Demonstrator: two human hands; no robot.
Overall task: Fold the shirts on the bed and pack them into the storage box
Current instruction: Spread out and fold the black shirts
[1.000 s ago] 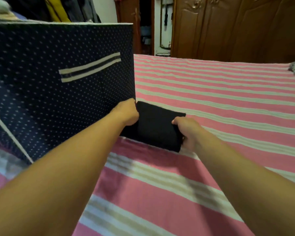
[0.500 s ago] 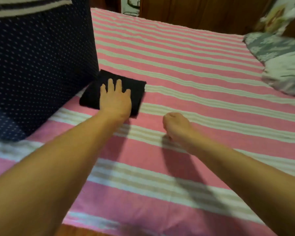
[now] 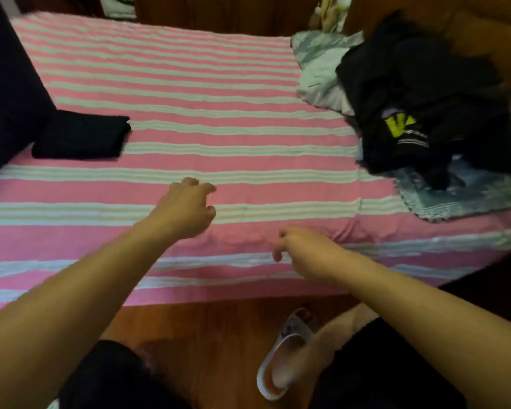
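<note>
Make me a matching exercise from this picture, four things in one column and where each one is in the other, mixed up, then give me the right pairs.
Things:
1. folded black shirt
2. pile of dark clothes
3. storage box
4. slipper

Places:
A. on the wooden floor beside the bed
B. far left edge of the view, standing on the bed
C. right side of the bed, heaped and unfolded
D. flat on the striped sheet, right next to the box

Pairs: 1-D, 2-C, 3-B, 4-A
</note>
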